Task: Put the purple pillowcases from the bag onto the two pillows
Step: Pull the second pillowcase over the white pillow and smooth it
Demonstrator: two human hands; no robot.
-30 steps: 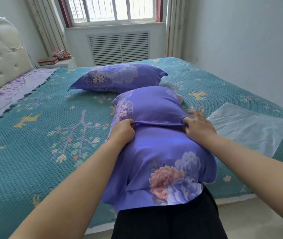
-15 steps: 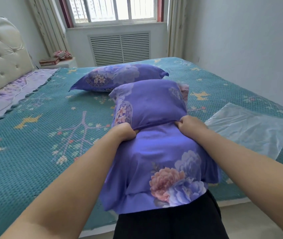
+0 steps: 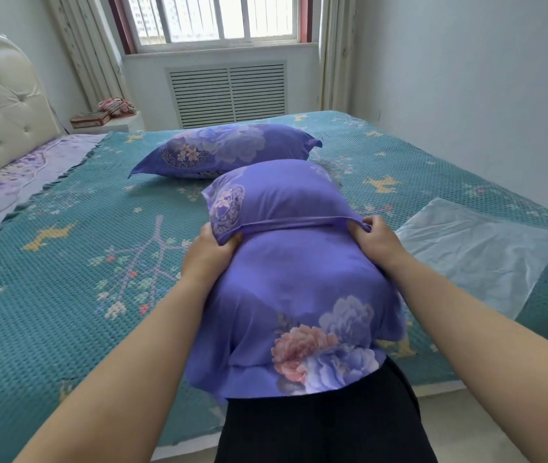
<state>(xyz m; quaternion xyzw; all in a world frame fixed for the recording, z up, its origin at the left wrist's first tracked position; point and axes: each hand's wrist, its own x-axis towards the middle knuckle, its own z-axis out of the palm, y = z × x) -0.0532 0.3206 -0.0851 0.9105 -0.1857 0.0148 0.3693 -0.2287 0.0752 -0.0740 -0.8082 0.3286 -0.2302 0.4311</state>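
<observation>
Near pillow: a plump pillow [image 3: 292, 279] in the centre of the frame, fully wrapped in smooth, slightly glossy purple fabric printed with pink and pale blue peonies; its near end hangs over the bed edge against the person's dark, finely ribbed clothing [image 3: 319, 426].
Pillowcase flap: a folded hem [image 3: 296, 224] runs as a taut band across the pillow's middle, the far part bulging rounded above it, with a circular floral medallion on its left side.
Left hand: the left hand [image 3: 209, 253], centre left, has fingers curled around the left end of the hem, bunching the cloth.
Right hand: the right hand [image 3: 378, 240], centre right, pinches the right end of the hem between curled fingers and thumb.
Far pillow: a second pillow [image 3: 229, 150] in the same purple floral case lies flat in the upper centre, just beyond the near one, its corners drawn to points.
Bag: a clear, crinkled plastic bag [image 3: 479, 252] lies flattened at the right of the frame, beside the right forearm.
Bedspread: a teal waffle-textured cover [image 3: 65, 295] with woven branch, flower and yellow deer motifs, its left edge scalloped over a lilac sheet.
Headboard: cream, button-tufted padding [image 3: 2, 101] at the upper left.
Window wall: a barred window [image 3: 219, 16] at the top centre above a white slatted radiator cover [image 3: 229, 91].
</observation>
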